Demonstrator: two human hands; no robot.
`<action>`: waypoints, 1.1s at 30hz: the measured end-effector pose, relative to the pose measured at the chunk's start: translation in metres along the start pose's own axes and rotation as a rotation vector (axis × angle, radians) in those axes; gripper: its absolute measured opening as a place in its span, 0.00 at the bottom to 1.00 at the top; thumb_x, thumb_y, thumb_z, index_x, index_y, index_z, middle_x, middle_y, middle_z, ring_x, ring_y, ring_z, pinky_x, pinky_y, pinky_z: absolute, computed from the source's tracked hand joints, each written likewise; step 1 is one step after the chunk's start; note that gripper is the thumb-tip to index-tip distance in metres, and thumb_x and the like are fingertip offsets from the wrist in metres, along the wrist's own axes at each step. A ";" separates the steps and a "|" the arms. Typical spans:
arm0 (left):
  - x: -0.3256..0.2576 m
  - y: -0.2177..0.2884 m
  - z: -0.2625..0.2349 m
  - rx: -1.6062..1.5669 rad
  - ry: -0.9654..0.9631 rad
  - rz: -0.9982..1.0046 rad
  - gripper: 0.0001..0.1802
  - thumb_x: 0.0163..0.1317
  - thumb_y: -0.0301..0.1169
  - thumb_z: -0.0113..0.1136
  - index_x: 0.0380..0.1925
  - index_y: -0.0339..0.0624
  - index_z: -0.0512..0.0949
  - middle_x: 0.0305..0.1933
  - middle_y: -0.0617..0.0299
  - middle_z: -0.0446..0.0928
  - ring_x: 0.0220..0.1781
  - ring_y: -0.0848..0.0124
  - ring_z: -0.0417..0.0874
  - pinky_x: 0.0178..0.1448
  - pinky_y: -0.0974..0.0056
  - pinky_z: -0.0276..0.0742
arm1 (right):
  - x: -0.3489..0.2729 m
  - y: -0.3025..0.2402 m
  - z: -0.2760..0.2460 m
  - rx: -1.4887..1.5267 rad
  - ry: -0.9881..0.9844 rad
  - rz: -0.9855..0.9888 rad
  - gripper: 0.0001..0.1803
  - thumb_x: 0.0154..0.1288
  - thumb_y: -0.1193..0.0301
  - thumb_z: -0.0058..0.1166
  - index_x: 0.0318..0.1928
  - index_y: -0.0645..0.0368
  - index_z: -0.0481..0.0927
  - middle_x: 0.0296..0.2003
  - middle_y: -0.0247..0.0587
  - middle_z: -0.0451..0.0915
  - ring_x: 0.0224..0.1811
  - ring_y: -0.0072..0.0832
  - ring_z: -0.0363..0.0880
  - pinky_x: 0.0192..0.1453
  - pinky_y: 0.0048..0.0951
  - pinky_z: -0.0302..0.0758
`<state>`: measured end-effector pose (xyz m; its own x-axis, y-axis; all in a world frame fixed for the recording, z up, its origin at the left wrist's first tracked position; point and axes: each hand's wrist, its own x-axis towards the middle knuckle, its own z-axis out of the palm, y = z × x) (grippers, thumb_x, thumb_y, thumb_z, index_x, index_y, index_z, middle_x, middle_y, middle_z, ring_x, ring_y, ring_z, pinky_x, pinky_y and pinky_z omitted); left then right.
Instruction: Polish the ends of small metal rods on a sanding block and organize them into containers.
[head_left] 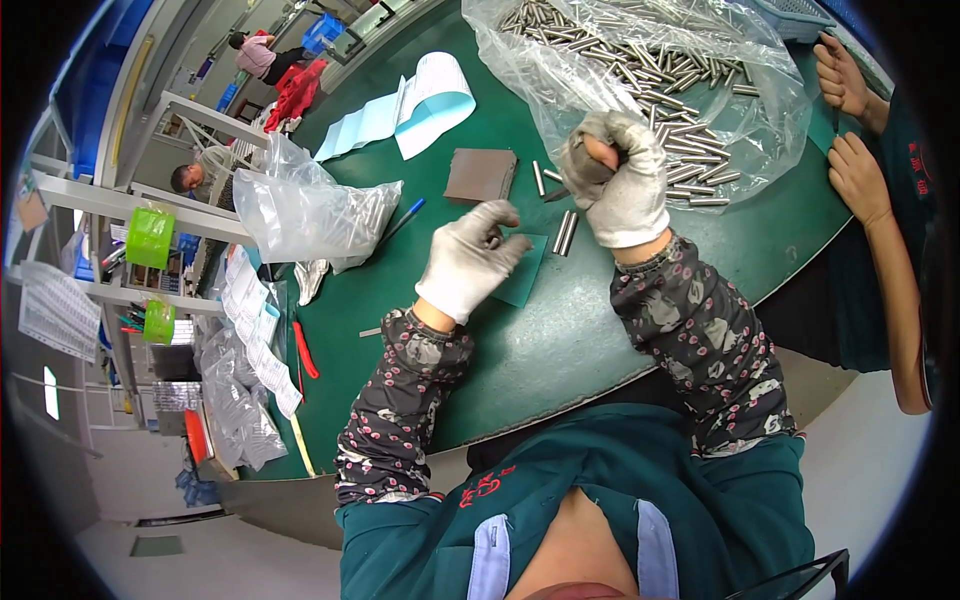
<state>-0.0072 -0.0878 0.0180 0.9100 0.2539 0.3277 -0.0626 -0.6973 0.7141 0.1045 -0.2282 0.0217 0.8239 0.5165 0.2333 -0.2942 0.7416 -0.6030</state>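
My left hand (472, 258), in a white glove with greyed fingertips, hovers by a small green sheet (522, 275). Its fingers are half curled, thumb and fingertips apart, and nothing shows between them. A matching glove covers my right hand (625, 190), closed in a fist with a bare thumb tip showing. A short dark metal piece (556, 194) juts out beside that fist; what the fist encloses is hidden. Two short metal pins (565, 233) lie side by side just below it, and another pin (539, 178) lies left of it. Beyond my left hand sits a brown-grey block (480, 174).
A clear plastic bag (780, 130) heaped with metal pins (690, 150) lies open at the far right. A co-worker's hands (858, 175) are beside it. A filled bag (310, 215), a blue pen (403, 219), red-handled pliers (304, 350) and papers (435, 100) occupy the left and back.
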 end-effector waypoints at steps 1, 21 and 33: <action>0.004 0.001 -0.001 0.143 -0.112 0.177 0.12 0.48 0.24 0.60 0.35 0.42 0.73 0.22 0.63 0.72 0.22 0.72 0.75 0.25 0.69 0.71 | 0.001 -0.003 -0.001 0.011 0.018 -0.019 0.19 0.60 0.59 0.36 0.15 0.51 0.59 0.10 0.24 0.54 0.10 0.15 0.49 0.14 0.19 0.45; 0.001 0.009 -0.010 0.337 -0.234 0.311 0.15 0.42 0.19 0.63 0.33 0.42 0.74 0.28 0.59 0.71 0.28 0.62 0.76 0.30 0.66 0.72 | -0.005 0.002 -0.003 0.010 -0.005 0.080 0.18 0.61 0.61 0.38 0.16 0.53 0.61 0.11 0.25 0.56 0.11 0.16 0.53 0.15 0.19 0.50; 0.025 0.023 0.037 0.590 -0.334 0.205 0.14 0.49 0.34 0.58 0.39 0.48 0.74 0.36 0.59 0.74 0.37 0.60 0.77 0.38 0.61 0.74 | 0.008 -0.025 0.001 0.228 0.302 -0.087 0.18 0.60 0.60 0.38 0.15 0.51 0.59 0.11 0.26 0.52 0.12 0.17 0.52 0.16 0.16 0.50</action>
<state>0.0293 -0.1222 0.0203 0.9866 -0.0745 0.1452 -0.0994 -0.9800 0.1724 0.1181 -0.2416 0.0398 0.9462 0.3229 0.0203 -0.2887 0.8710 -0.3976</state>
